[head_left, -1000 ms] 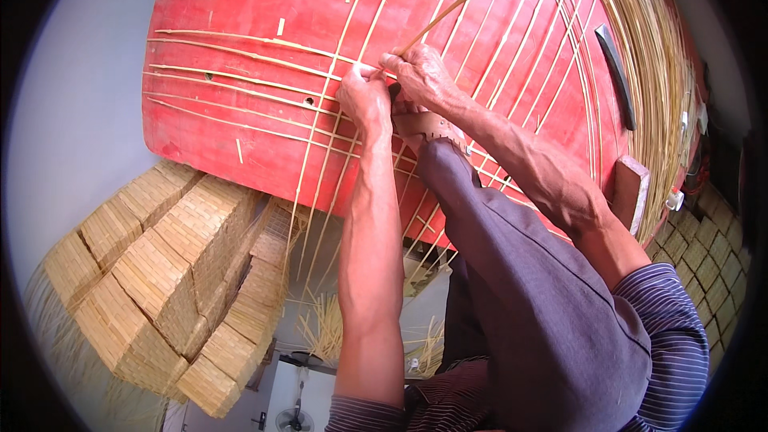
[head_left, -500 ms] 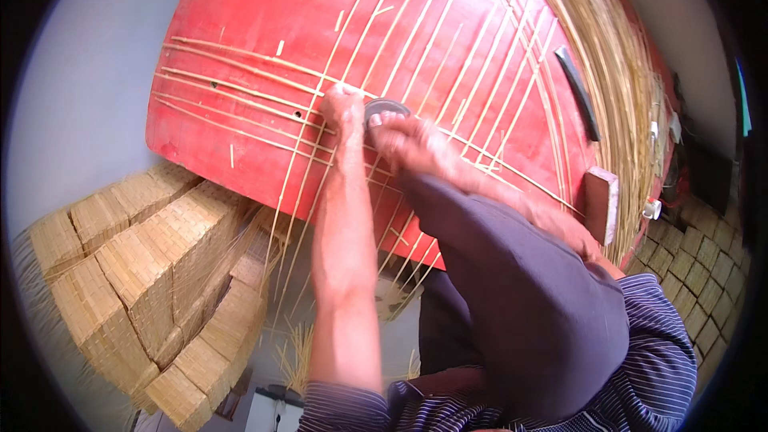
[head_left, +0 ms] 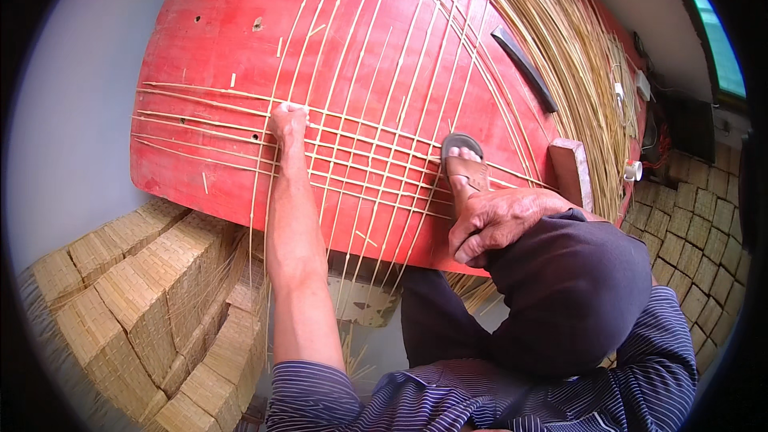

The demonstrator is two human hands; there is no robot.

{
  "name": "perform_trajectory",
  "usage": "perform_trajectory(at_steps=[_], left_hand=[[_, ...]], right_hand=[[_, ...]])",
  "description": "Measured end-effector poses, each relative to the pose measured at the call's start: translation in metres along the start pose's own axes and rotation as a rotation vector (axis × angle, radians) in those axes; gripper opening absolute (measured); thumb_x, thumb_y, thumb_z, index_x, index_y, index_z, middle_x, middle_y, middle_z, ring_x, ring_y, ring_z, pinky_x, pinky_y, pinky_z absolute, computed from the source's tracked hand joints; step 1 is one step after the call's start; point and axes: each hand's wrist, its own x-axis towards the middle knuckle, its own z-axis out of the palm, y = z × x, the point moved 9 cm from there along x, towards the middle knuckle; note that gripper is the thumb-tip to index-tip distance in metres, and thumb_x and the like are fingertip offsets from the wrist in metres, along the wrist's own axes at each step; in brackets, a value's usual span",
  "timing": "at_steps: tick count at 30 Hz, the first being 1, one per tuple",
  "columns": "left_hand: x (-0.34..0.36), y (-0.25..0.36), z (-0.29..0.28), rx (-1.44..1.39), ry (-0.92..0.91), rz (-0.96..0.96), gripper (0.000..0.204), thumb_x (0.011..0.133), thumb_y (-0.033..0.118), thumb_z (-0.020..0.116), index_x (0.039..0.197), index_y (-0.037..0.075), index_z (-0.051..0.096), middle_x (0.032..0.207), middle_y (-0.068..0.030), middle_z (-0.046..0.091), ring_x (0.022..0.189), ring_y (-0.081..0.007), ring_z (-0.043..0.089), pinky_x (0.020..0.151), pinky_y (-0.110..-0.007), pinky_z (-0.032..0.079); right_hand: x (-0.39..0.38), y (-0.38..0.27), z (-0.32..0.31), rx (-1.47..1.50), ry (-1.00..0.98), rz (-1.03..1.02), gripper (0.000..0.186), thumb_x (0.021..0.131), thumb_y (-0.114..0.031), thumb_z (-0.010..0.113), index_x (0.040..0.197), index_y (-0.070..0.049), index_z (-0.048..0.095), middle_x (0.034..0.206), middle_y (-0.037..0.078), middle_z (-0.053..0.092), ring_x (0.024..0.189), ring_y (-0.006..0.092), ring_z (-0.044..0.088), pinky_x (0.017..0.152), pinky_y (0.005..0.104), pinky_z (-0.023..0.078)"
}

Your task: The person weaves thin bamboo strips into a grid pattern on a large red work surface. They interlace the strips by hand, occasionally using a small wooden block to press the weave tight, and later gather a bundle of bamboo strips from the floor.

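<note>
My left hand (head_left: 290, 120) is closed over a crossing of the thin pale bamboo strips (head_left: 372, 160) laid as a loose lattice on the red board (head_left: 208, 40); what its fingertips hold is hidden. My right foot, in a brown sandal (head_left: 462, 162), stands on the lattice, right of that hand. Just below the sandal, my right hand (head_left: 492, 224) has its fingers curled round my right ankle, by the dark trouser leg (head_left: 576, 288).
Long strips (head_left: 552, 40) are bundled along the board's right edge, near a black curved bar (head_left: 524, 68), a wooden block (head_left: 570, 172) and a white cup (head_left: 632, 170). Woven bamboo stacks (head_left: 144, 288) lie lower left, more woven pieces (head_left: 684, 240) at right.
My foot has moved right across the lattice. My right hand has come down from beside my left hand to my ankle; the long brown strip it held is no longer seen in it.
</note>
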Motion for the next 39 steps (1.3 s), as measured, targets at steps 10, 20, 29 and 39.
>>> perform_trajectory(at_steps=[10, 20, 29, 39], left_hand=[[-0.009, -0.002, 0.004, -0.091, -0.029, 0.001, 0.01, 0.08, 0.012, 0.076, 0.08, 0.004, 0.07, 0.066, -0.0059, 0.069, 0.055, -0.0129, 0.065, 0.05, -0.03, 0.051], [-0.036, 0.014, 0.0, -0.227, -0.006, -0.04, 0.01, 0.089, 0.01, 0.07, 0.092, 0.002, 0.065, 0.072, -0.0025, 0.065, 0.055, -0.0084, 0.06, 0.047, -0.022, 0.046], [-0.072, 0.021, 0.037, -0.146, 0.056, -0.093, 0.016, 0.09, 0.013, 0.07, 0.092, -0.002, 0.067, 0.07, -0.0064, 0.067, 0.053, -0.0098, 0.061, 0.046, -0.024, 0.046], [-0.07, 0.013, 0.045, -0.22, 0.03, -0.153, 0.016, 0.091, 0.012, 0.069, 0.095, -0.003, 0.064, 0.074, -0.0076, 0.067, 0.055, -0.0112, 0.062, 0.05, -0.024, 0.047]], right_hand=[[0.02, 0.117, -0.021, 0.475, 0.231, 0.205, 0.026, 0.102, -0.022, 0.057, 0.093, 0.0, 0.069, 0.076, 0.005, 0.07, 0.075, 0.0149, 0.069, 0.067, 0.0291, 0.054], [0.144, 0.131, -0.293, 0.633, 0.945, -0.371, 0.092, 0.091, -0.054, 0.065, 0.141, 0.017, 0.037, 0.139, 0.037, 0.046, 0.122, 0.0399, 0.057, 0.101, 0.0465, 0.051], [0.158, 0.117, -0.348, 0.754, 0.985, -0.245, 0.093, 0.096, -0.049, 0.059, 0.148, 0.017, 0.019, 0.146, 0.044, 0.032, 0.133, 0.0511, 0.044, 0.109, 0.0549, 0.044], [0.176, 0.129, -0.334, 0.882, 1.075, -0.123, 0.074, 0.097, -0.043, 0.059, 0.141, 0.013, 0.039, 0.127, 0.036, 0.056, 0.113, 0.047, 0.061, 0.1, 0.0571, 0.05]])
